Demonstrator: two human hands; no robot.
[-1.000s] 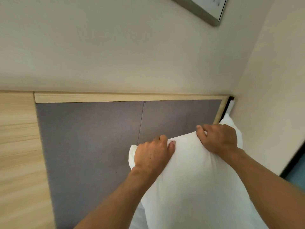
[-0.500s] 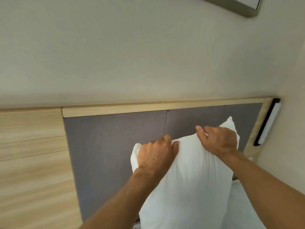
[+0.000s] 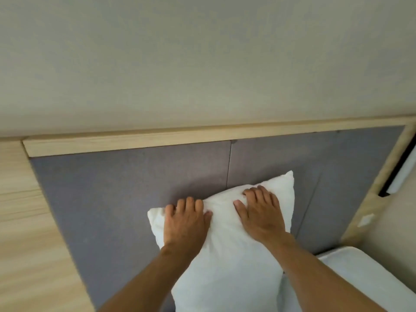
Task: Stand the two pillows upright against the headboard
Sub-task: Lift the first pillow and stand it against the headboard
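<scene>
A white pillow [image 3: 227, 264] stands upright against the grey padded headboard [image 3: 126, 190], which has a pale wood top rail. My left hand [image 3: 185, 221] grips the pillow's top edge near its left corner, fingers curled over it. My right hand [image 3: 261, 212] presses on the top edge near the right corner, fingers curled into the fabric. Only one pillow is in view. Its bottom edge is out of frame.
The white mattress corner [image 3: 351, 273] shows at lower right. A pale wood panel [image 3: 24, 233] fills the left side. A dark-framed white fitting [image 3: 403, 174] hangs on the right wall beside the headboard's wood side post [image 3: 369, 199]. Beige wall lies above.
The view has tilted down and shifted left. The pillow has moved lower against the headboard, and both hands have settled flatter on its top edge.
</scene>
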